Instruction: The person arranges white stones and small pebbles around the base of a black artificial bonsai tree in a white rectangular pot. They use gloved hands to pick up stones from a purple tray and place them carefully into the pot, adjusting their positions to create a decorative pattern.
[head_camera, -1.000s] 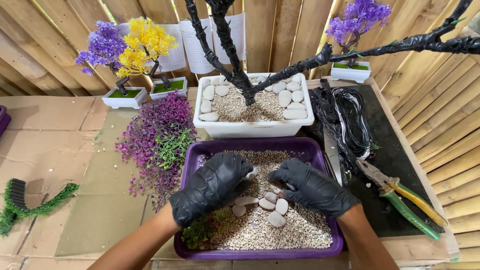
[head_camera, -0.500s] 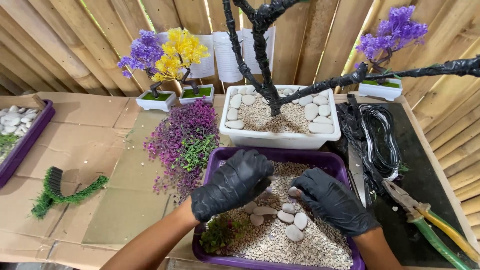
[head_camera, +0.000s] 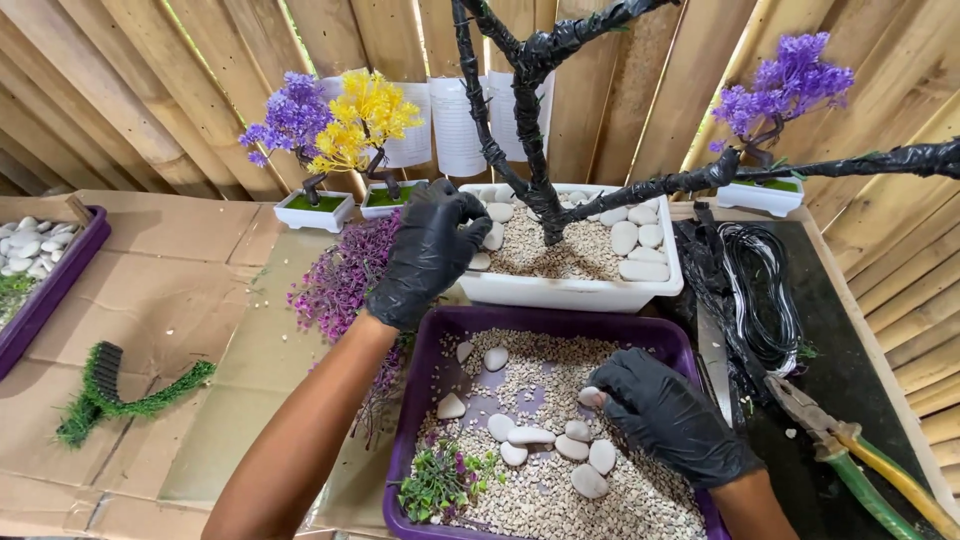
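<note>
A purple tray (head_camera: 440, 350) of fine gravel with several white pebbles (head_camera: 530, 436) lies close in front of me. Behind it stands a white rectangular pot (head_camera: 560, 292) with gravel, white stones and a black-wrapped tree trunk (head_camera: 528, 110). My left hand (head_camera: 428, 250), in a black glove, is raised over the pot's left end, fingers curled at a white stone (head_camera: 496, 237); whether it holds one is hidden. My right hand (head_camera: 665, 412), also gloved, rests in the tray, fingertips pinched on a small white pebble (head_camera: 590, 396).
Purple artificial foliage (head_camera: 335, 285) lies left of the tray. Small potted purple and yellow trees (head_camera: 330, 130) stand at the back, another one (head_camera: 775, 110) at right. A black wire coil (head_camera: 760, 300) and pliers (head_camera: 850, 450) lie right. A second purple tray (head_camera: 50, 290) and green strip (head_camera: 110, 395) sit left.
My left hand has lifted out of the tray and moved up to the white pot's left end. My right hand stays in the tray. The view has shifted slightly.
</note>
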